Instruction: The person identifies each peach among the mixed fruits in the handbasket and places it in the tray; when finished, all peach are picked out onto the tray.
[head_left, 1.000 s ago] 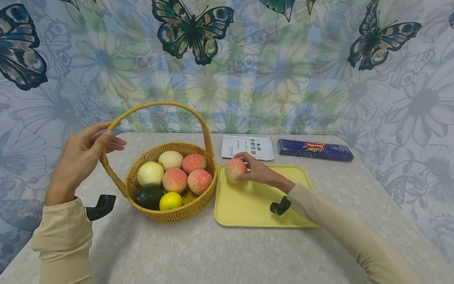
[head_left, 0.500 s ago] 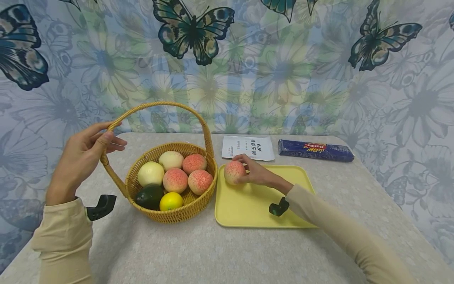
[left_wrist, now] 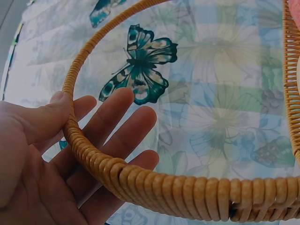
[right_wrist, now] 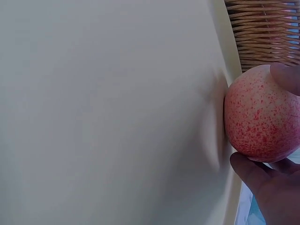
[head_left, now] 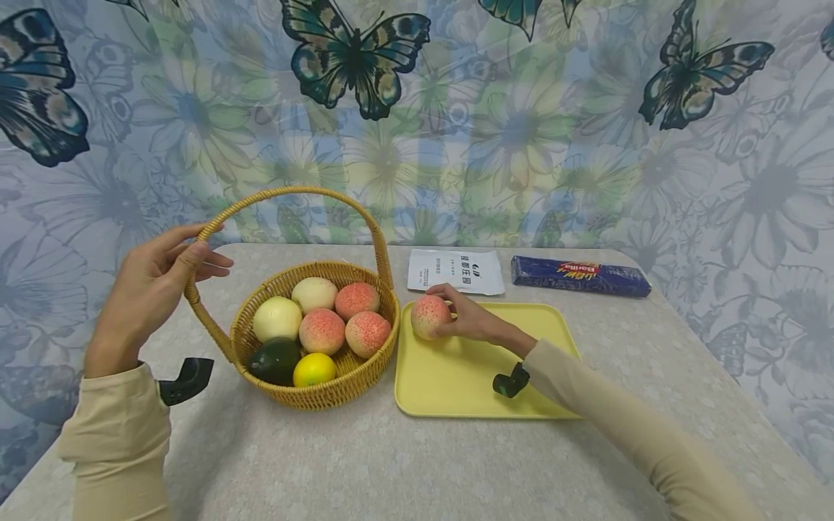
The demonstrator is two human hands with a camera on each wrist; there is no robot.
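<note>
A wicker basket [head_left: 339,387] stands on the table with several peaches, pale round fruits, an avocado [head_left: 275,359] and a lemon [head_left: 313,368] in it. My left hand [head_left: 153,278] holds its arched handle [left_wrist: 140,180] at the left side, thumb over the weave and fingers straight behind it. To the right of the basket lies a yellow tray [head_left: 469,376]. My right hand [head_left: 465,315] grips a speckled peach [head_left: 430,316] that rests on the tray's near-left corner, close to the basket wall [right_wrist: 267,28]; the peach [right_wrist: 260,115] touches the tray floor [right_wrist: 108,112].
A white printed packet [head_left: 456,270] and a dark blue pasta box [head_left: 580,275] lie behind the tray near the table's far edge. A flower and butterfly curtain hangs behind the table. Bare grey tabletop [head_left: 391,463] stretches along the front.
My right hand has shifted the peach slightly left and down onto the tray. The left hand and basket have stayed still.
</note>
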